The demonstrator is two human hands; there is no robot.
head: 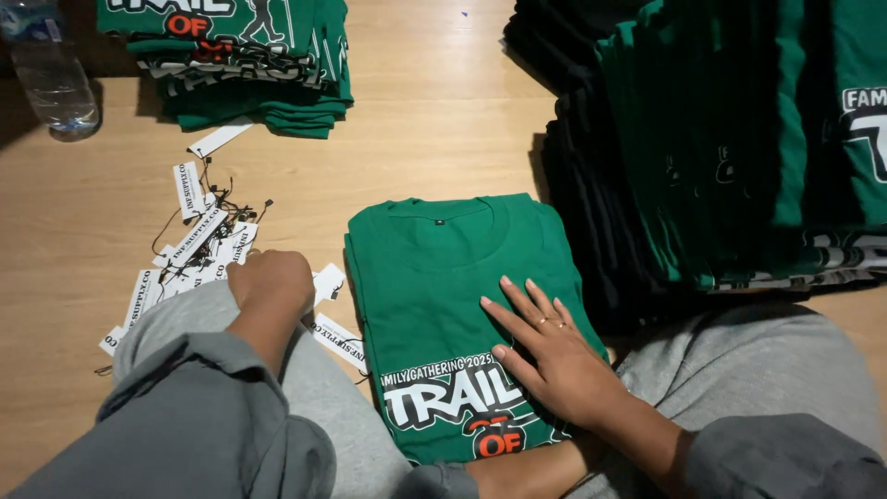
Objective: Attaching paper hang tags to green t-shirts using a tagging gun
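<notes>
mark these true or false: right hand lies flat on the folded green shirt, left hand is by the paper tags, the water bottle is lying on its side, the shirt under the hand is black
1. The right hand lies flat on the folded green shirt. True.
2. The left hand rests among the white paper tags. True.
3. The water bottle lies on its side. False: it stands upright at the far left.
4. The shirt under the right hand is black. False: it is green; black shirts sit in the big stack to the right.
</notes>
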